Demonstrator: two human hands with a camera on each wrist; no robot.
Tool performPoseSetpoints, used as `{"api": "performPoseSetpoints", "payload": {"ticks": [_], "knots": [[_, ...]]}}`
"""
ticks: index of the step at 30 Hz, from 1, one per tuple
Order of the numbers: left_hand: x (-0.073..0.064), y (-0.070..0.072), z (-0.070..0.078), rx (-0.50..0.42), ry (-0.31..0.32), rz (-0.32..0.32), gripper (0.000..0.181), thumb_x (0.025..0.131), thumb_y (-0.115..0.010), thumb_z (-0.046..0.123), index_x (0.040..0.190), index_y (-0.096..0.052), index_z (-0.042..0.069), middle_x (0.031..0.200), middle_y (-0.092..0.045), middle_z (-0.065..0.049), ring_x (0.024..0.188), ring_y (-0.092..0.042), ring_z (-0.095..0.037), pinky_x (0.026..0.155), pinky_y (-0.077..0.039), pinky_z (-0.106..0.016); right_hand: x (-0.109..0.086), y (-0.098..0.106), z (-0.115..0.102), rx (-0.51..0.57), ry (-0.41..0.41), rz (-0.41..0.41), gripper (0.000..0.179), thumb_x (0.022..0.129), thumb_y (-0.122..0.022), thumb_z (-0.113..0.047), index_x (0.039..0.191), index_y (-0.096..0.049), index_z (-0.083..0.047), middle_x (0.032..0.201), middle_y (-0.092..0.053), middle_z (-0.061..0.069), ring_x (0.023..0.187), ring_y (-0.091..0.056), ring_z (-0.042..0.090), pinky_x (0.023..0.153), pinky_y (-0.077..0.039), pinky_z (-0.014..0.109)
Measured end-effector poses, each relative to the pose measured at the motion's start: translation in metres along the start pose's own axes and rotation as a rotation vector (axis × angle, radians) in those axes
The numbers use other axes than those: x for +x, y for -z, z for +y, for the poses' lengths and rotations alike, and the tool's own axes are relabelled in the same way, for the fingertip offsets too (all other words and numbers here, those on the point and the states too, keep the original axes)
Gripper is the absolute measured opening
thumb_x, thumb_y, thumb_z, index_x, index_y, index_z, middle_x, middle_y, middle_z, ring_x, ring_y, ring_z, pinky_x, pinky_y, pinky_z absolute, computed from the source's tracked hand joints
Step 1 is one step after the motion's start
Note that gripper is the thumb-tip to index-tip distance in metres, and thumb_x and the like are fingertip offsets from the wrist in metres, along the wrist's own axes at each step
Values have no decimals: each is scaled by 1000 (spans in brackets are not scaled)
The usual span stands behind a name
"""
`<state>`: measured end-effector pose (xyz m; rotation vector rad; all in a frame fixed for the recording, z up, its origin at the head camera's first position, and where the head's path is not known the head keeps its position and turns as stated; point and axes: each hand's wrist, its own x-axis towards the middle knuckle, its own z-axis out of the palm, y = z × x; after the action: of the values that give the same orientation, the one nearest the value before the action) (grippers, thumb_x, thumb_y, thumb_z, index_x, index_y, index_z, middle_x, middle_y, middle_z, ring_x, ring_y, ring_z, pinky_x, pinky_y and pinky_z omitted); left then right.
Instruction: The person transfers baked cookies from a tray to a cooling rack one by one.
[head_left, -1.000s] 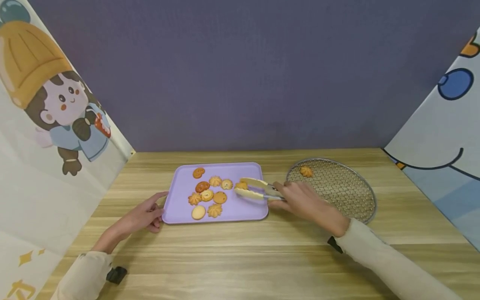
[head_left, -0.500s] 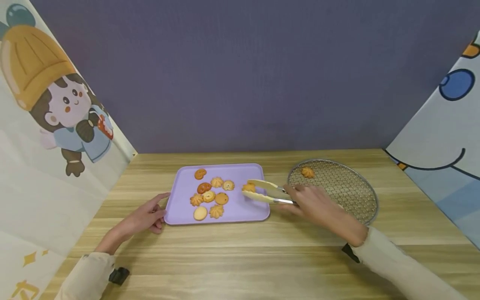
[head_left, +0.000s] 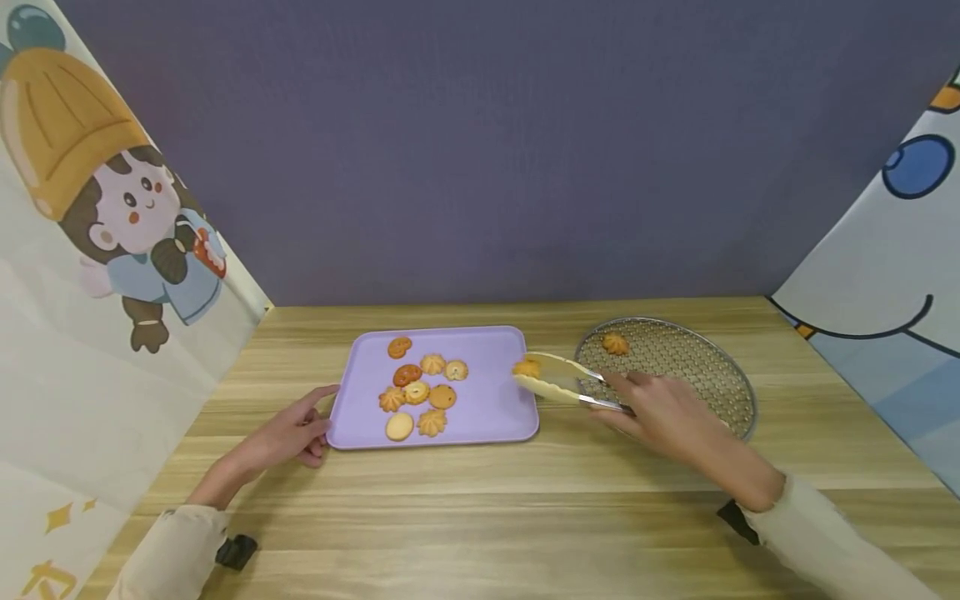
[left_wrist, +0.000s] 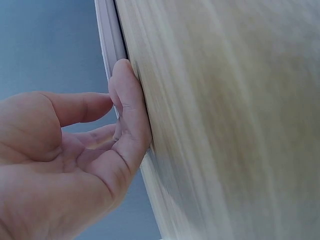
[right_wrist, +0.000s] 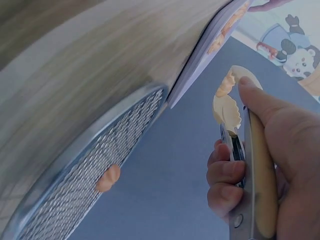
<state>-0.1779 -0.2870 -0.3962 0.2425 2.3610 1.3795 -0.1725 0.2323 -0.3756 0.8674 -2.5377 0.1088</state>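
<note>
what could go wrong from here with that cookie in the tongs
The held cookie is pinched at the very tips of the tongs, so it might slip and drop onto the bare strip of table between the purple tray and the mesh rack.

If the right hand squeezes harder, it may crumble.

Lowered carelessly onto the rack, the tongs could knock the cookie already there.
</note>
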Motion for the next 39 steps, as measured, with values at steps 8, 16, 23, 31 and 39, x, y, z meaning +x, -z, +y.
{"api": "performPoseSetpoints", "payload": {"ticks": [8,16,23,31,39], "knots": [[-2,0,3,5,7,-3,58,105,-42,3,156,-16,0,86,-50,-15,72,-54,-21,62,-60,-36,-11,9,13,0,-31,15,53,81,-79,-43,113,-69,-1,73,-66,13,44,-47,7,34,-35,20],[1,1,1,14,16,2,59,104,-43,2,157,-16,1,86,-50,-15,73,-55,-22,64,-61,-36,-12,18,30,-24,-56,25,53,81,-79,-44,111,-69,-1,62,-57,4,40,-30,1,34,-24,15],[3,3,-2,32,14,-7,59,104,-42,4,156,-15,0,86,-50,-14,74,-56,-21,66,-61,-37,-21,21,42,-37,-151,-22,60,81,-78,-45,119,-68,0,70,-65,12,43,-37,6,36,-31,23],[1,2,0,9,-2,-5,60,104,-43,1,156,-15,1,85,-50,-14,72,-55,-22,63,-61,-37,-29,22,61,-28,-237,-87,58,84,-76,-47,117,-66,0,63,-59,4,45,-46,12,36,-32,24],[1,1,-1,2,1,-2,60,104,-44,1,156,-15,0,84,-50,-14,71,-55,-21,62,-61,-36,-42,18,79,9,-318,-132,64,86,-73,-50,123,-64,1,51,-44,-5,41,-37,11,35,-29,26]]}}
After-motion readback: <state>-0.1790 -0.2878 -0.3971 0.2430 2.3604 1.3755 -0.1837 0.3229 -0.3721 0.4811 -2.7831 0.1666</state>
